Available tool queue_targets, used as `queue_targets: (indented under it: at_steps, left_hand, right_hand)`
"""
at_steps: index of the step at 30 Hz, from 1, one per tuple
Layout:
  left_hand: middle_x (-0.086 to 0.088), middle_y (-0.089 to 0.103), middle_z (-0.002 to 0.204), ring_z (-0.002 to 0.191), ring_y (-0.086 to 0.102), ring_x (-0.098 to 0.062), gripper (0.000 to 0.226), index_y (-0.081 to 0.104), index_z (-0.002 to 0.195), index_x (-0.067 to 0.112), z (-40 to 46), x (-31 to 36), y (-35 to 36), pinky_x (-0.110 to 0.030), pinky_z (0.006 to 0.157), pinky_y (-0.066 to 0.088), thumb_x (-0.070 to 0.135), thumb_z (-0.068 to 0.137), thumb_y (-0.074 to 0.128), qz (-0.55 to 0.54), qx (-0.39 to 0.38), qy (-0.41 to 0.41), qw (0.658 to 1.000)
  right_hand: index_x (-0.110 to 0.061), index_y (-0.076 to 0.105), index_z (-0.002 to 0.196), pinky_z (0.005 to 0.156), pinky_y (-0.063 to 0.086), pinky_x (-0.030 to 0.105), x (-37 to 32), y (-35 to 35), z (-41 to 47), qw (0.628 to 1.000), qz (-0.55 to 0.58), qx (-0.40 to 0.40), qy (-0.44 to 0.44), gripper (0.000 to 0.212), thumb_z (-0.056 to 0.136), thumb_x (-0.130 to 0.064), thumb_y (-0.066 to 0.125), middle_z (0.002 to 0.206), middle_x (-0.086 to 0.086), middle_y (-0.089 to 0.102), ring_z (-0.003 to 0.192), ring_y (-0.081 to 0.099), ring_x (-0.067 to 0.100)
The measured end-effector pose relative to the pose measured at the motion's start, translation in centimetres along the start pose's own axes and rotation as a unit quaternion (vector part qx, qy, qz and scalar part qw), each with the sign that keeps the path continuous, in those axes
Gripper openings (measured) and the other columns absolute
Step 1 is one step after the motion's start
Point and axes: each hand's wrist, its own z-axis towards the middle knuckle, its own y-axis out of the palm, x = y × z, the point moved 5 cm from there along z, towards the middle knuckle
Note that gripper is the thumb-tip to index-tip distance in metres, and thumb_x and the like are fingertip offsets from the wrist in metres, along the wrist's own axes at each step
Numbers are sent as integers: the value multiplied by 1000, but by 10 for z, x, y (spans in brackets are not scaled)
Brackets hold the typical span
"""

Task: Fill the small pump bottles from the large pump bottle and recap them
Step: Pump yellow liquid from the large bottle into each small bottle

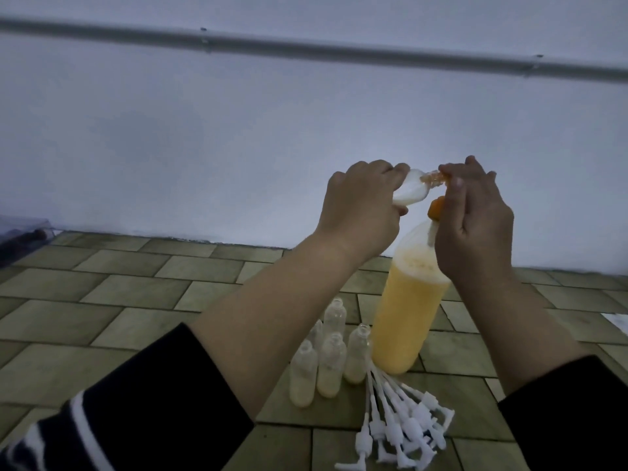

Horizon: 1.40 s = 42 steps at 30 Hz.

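My left hand grips a small clear bottle, tilted on its side with its mouth toward the right. My right hand presses down on the orange pump head of the large bottle, which holds yellow-orange liquid and stands on the tiled floor. The pump's nozzle meets the small bottle's mouth, where orange liquid shows. Several small uncapped bottles stand left of the large bottle, each with a little pale liquid at the bottom. White pump caps with long tubes lie in a pile in front.
The floor is of greenish-brown tiles, ending at a pale wall close behind the bottles. A grey pipe runs along the wall high up. A dark object lies at the far left by the wall.
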Motion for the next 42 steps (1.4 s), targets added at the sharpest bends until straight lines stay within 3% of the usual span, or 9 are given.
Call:
queue_targets:
  at_steps: [3,5,9,12,20,24,32,37,42]
  left_hand:
    - [2,56,128,114,48,-21,50,44,138,22,-7,3,8,-35,90,35,29,90,58,-18,-4,-4,1000]
    - [3,55,128,114,48,-21,50,43,138,22,-10,4,12,-35,91,35,29,91,57,-20,-14,-9,1000]
    - [3,56,127,114,48,-21,49,43,137,23,-6,1,4,-33,89,36,31,90,57,-14,-11,-11,1000]
    - [4,56,127,115,49,-21,50,45,137,23,-3,0,-5,-35,90,36,31,90,58,-11,11,-10,1000]
    - [3,57,123,112,48,-21,48,45,136,22,-13,1,12,-34,87,37,29,90,57,-24,-6,-21,999]
    - [3,59,119,109,50,-21,46,47,133,23,-9,-6,6,-33,85,38,31,89,58,-23,-2,-26,999]
    - [4,57,129,114,50,-18,50,46,136,23,-7,5,2,-31,90,36,31,89,61,-33,24,-10,999]
    - [3,57,128,113,49,-20,49,45,136,22,-13,5,8,-32,90,35,29,90,59,-33,6,-10,999]
    - [3,57,126,114,50,-22,47,47,134,22,-9,2,-5,-35,92,37,27,89,60,-42,27,-13,999]
  right_hand:
    - [-2,57,119,108,33,46,10,5,-10,1000,6,24,-4,38,98,-17,28,119,12,61,130,43,26]
    - [-1,57,119,103,37,52,12,5,-14,1000,6,18,-2,38,98,-17,28,119,13,61,130,43,28]
    - [-4,55,123,117,17,30,4,1,-7,999,-23,-26,-9,48,99,-30,23,127,11,58,136,37,24]
    - [-4,57,122,112,7,12,-3,-4,1,999,-25,-20,-16,54,98,-35,19,127,9,59,136,37,23]
    - [-3,57,122,112,10,11,10,7,-13,1000,-18,-8,6,44,98,-24,26,125,11,59,134,40,25]
    - [-6,56,124,110,7,12,0,5,-4,998,-45,-48,-9,56,96,-36,19,131,8,57,135,37,23]
    - [0,57,120,113,28,41,1,-3,-9,999,-32,29,-24,42,97,-19,27,120,13,60,118,52,27]
    - [1,59,118,109,32,37,8,-1,-17,1000,-21,22,-9,40,96,-15,28,118,13,61,113,55,28]
    - [-5,53,126,114,17,28,-6,-5,-6,997,-63,-29,-23,49,98,-31,22,128,9,56,126,46,27]
